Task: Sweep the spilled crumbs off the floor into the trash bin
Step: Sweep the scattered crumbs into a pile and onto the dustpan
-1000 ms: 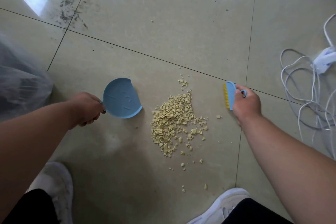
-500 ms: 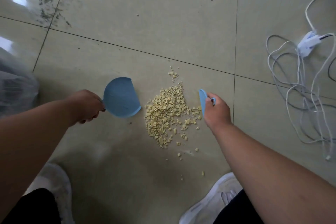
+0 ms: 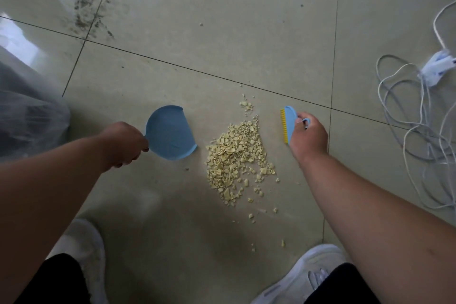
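A heap of pale yellow crumbs lies on the beige tiled floor, with several stray bits scattered toward my feet. My left hand grips the handle of a small blue dustpan, whose open lip faces the heap from its left, a short gap away. My right hand holds a small blue brush with yellow bristles, just right of the heap, bristles turned toward the crumbs. The trash bin, lined with a clear plastic bag, stands at the left edge, only partly in view.
A tangle of white cable with a power strip lies on the floor at right. A patch of dark dirt marks the tiles at upper left. My white shoes stand near the bottom edge.
My right hand has pulled the brush back to the right, away from the heap it had pushed against. The heap sits tighter and closer to the dustpan. The left hand has barely moved.
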Demonstrator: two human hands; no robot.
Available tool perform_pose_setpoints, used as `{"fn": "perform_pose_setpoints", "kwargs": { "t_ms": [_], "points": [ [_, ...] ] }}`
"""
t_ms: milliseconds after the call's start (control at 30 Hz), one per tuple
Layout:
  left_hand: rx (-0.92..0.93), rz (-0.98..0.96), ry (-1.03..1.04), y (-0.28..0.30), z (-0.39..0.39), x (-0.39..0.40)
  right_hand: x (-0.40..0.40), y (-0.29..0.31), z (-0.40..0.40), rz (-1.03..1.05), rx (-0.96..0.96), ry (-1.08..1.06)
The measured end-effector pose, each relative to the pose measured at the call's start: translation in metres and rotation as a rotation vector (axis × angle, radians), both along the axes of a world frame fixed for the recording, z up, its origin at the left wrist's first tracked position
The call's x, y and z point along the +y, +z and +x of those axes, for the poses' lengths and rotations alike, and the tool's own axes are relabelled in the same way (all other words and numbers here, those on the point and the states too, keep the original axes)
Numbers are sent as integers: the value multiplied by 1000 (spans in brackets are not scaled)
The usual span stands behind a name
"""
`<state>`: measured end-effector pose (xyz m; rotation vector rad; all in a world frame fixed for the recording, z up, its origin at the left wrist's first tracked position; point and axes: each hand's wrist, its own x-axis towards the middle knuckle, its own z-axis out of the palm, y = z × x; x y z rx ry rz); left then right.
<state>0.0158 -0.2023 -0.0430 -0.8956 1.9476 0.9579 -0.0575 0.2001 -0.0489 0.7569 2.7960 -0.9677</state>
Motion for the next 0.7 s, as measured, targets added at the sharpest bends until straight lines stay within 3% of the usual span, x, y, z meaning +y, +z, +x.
{"fn": "perform_pose_setpoints", "kwargs": {
  "t_ms": [333, 533, 700],
  "points": [
    [-202, 102, 1, 4, -9, 6, -52, -11, -75, -10, 7, 162],
    [-168, 75, 89, -7, -8, 2, -87, -15, -103, -43, -15, 291],
    [-89, 26, 78, -15, -6, -3, -92, -11, -92, -27, -72, 535]
  ]
}}
